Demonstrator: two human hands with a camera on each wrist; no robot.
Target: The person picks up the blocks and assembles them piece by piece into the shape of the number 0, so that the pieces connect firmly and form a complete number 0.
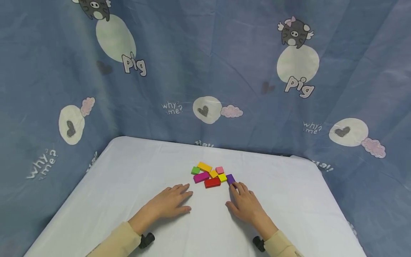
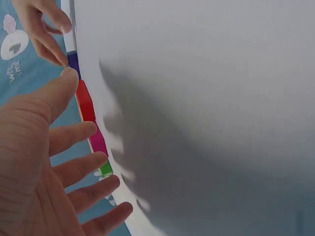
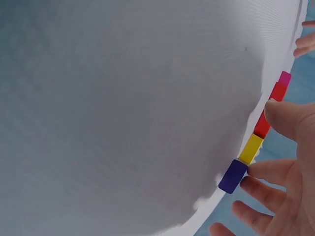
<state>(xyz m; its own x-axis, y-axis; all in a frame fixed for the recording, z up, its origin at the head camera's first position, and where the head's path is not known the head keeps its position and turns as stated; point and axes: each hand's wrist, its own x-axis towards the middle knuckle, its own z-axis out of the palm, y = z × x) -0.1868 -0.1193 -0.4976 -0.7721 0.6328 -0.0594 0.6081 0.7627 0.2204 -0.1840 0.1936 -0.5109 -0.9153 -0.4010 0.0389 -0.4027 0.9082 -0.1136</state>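
Small coloured wooden-looking blocks lie together on the white table. My right hand [image 1: 246, 205] is at the near end of the purple block [image 1: 229, 178], its fingertips right at the block and its thumb held apart. In the right wrist view the purple block [image 3: 233, 176] shows beside the index and middle fingertips. My left hand [image 1: 170, 202] hovers left of the group, fingers spread and nothing in it. Nearest to it are the magenta block [image 1: 201, 177] and the red block [image 1: 212, 183]. Behind these sit a green block [image 1: 195, 170] and a long orange-yellow block [image 1: 204, 166].
Two small yellow blocks, one of them the yellow block [image 1: 222, 177] beside the red one, and a pink block [image 1: 219, 170] fill the group's middle and right. The white tabletop [image 1: 154, 160] ends at a blue printed curtain [image 1: 179, 71]. Dark wrist cameras stick out below both sleeves.
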